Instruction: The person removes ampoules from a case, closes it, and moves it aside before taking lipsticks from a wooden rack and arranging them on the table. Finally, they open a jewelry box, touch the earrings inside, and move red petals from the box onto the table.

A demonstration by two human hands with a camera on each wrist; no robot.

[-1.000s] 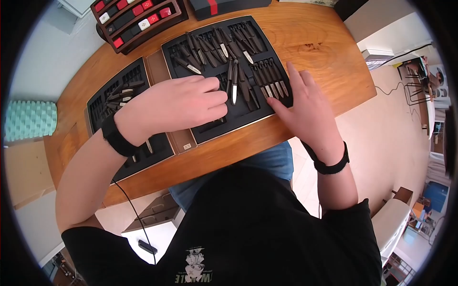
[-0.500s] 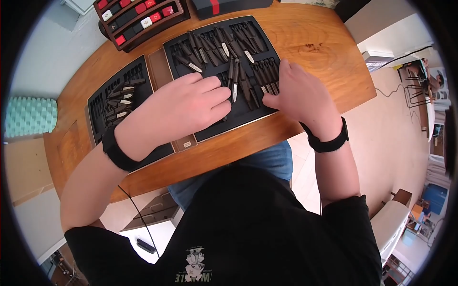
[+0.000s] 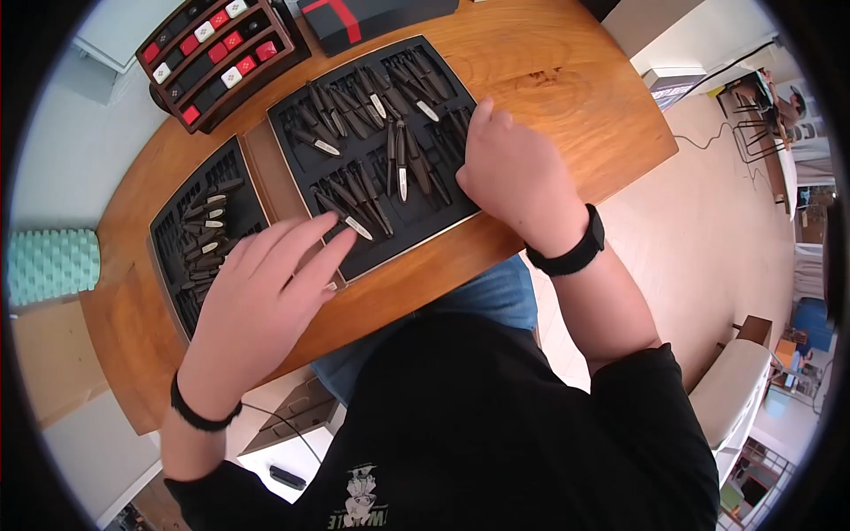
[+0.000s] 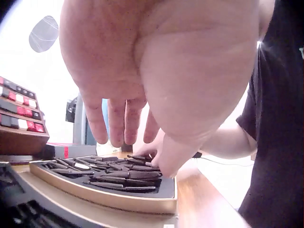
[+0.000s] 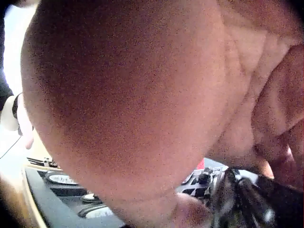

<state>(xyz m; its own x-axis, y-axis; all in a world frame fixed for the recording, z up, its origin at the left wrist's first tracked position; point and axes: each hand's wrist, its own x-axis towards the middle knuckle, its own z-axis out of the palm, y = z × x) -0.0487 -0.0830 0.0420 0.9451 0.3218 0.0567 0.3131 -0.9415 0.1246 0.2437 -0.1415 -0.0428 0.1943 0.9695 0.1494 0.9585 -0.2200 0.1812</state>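
Note:
A dark tray in the right half of an unfolded case carries bunches of slim, dark brown pen-like pieces, some with pale labelled ends. My right hand bends over the bunch at the tray's right edge. In the right wrist view its thumb and curled fingers lie on either side of dark pen-like pieces; the fingertips are mostly hidden. My left hand, fingers extended and spread, hovers over the brown spine near the lower left bunch. Nothing shows in its palm in the left wrist view.
The case's left half holds more dark pieces. Behind stand a wooden rack of red, white and black blocks and a black box with a red ribbon. A teal textured object is beside the wooden table.
My left hand has drawn back leftward from the tray, its fingers straightening and uncovering the lower left bunch. My right hand has curled over the right-edge bunch. The head view has shifted.

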